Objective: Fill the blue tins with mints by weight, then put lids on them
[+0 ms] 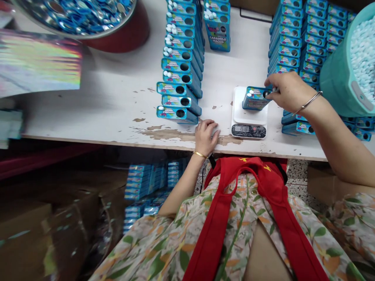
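"Where is the tin being handled?"

"The blue tin (254, 103) stands upright on the white scale (249, 118), white pellets on one corner of its top. The scale's digits are hard to read."

"And the right hand (288, 91)?"

"At the tin's round opening, partly covering it. Thumb and fingers are pinched together on something pale (274, 89), too small to count."

"The left hand (206, 137)?"

"Resting near the table's edge, fingers loosely curled and thumb apart, holding nothing visible, just beside the nearest end of a row of tins (180, 100). Most of those have a dark opening on top, many with pellets lying beside it."

"What crowds the right side?"

"More tins (288, 50) in close ranks. The forearm crosses above some, and a green bucket (335, 74) full of white pellets (363, 58) hides others."

"Farther off?"

"At the far left of the table (117, 97), a red-sided bowl (125, 35) heaped with shiny blue pieces (88, 15), beside an iridescent sheet (43, 62). Below the tabletop are stacked tins (139, 179) and cardboard boxes (29, 230)."
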The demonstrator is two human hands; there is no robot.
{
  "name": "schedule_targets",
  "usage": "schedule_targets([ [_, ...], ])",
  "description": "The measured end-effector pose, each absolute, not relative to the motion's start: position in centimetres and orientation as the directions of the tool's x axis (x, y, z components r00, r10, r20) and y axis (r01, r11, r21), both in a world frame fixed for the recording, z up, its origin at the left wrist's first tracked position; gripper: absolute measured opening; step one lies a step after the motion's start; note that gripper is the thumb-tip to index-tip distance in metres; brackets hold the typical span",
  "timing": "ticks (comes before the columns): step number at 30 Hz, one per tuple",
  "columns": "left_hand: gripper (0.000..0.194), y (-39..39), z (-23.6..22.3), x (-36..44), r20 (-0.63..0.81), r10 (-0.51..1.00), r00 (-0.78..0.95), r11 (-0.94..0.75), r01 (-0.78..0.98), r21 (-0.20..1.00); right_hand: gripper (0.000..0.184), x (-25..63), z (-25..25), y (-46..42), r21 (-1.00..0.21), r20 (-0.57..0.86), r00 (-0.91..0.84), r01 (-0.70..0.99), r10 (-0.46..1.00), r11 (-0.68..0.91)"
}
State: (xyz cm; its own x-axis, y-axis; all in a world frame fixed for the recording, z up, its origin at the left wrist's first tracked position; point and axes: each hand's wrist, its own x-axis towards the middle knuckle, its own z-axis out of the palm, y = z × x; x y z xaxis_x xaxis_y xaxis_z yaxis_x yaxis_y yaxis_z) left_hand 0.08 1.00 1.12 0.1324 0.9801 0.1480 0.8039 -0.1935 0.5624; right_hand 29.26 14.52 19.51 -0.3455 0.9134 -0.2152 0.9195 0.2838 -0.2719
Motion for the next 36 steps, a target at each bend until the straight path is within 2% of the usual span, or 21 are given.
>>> schedule_targets([
  [2, 0.032, 1.0, 1.2, 0.1, 0.137, 0.982, 0.133, -0.188, 0.802, 0.568, 0.032, 29.4, 19.4, 14.9, -0.302, -0.222, -0.332, 0.918, 0.917, 0.259],
  [7, 0.03, 1.0, 1.2, 0.1, 0.147, 0.98, 0.138, -0.197, 0.801, 0.565, 0.018, 30.1, 18.1, 16.0, -0.563, -0.154, -0.394, 0.789, 0.906, 0.247],
  [11, 0.029, 1.0, 1.3, 0.1, 0.147, 0.98, 0.134, -0.195, 0.804, 0.562, 0.023, 29.3, 19.2, 15.5, -0.549, -0.143, -0.317, 0.814, 0.938, 0.192],
  [13, 0.029, 1.1, 1.3, 0.1, 0.147, 0.98, 0.134, -0.195, 0.8, 0.567, 0.025, 29.1, 20.3, 14.8, -0.61, -0.129, -0.258, 0.782, 0.958, 0.129],
  [15, 0.029, 1.1, 1.4, 0.1, 0.146, 0.98, 0.135, -0.195, 0.797, 0.572, 0.028, 29.4, 21.0, 14.1, -0.786, -0.138, -0.193, 0.618, 0.971, 0.011],
  [17, 0.028, 1.0, 1.4, 0.1, 0.142, 0.981, 0.134, -0.191, 0.799, 0.57, 0.031, 30.3, 20.9, 13.2, -0.931, -0.213, -0.125, 0.325, 0.969, -0.163],
  [18, 0.028, 1.0, 1.4, 0.1, 0.139, 0.982, 0.132, -0.188, 0.802, 0.567, 0.03, 30.7, 20.5, 12.6, -0.955, -0.267, -0.093, 0.163, 0.959, -0.249],
  [20, 0.028, 1.0, 1.4, 0.1, 0.133, 0.983, 0.128, -0.182, 0.808, 0.561, 0.022, 31.6, 19.0, 11.3, -0.916, -0.387, -0.043, -0.1, 0.921, -0.39],
  [22, 0.028, 1.0, 1.4, 0.1, 0.132, 0.983, 0.127, -0.18, 0.812, 0.555, 0.017, 32.1, 16.9, 9.6, -0.852, -0.483, -0.006, -0.229, 0.876, -0.471],
  [25, 0.03, 1.1, 1.4, 0.1, 0.141, 0.981, 0.134, -0.19, 0.814, 0.548, 0.009, 32.4, 14.2, 6.8, -0.821, -0.54, 0.004, -0.225, 0.842, -0.526],
  [28, 0.03, 1.1, 1.2, 0.0, 0.135, 0.981, 0.138, -0.19, 0.82, 0.541, 0.017, 32.4, 13.1, 4.6, -0.788, -0.587, 0.018, -0.241, 0.809, -0.567],
  [31, 0.03, 1.0, 1.0, -0.1, 0.131, 0.982, 0.137, -0.186, 0.821, 0.539, 0.018, 32.3, 12.8, 3.3, -0.772, -0.6, 0.024, -0.279, 0.8, -0.571],
  [36, 0.041, 1.8, 3.0, 1.3, 0.219, 0.963, 0.154, -0.254, 0.79, 0.558, 0.031, 31.6, 11.2, 1.2, -0.74, -0.612, -0.021, -0.338, 0.79, -0.582],
])
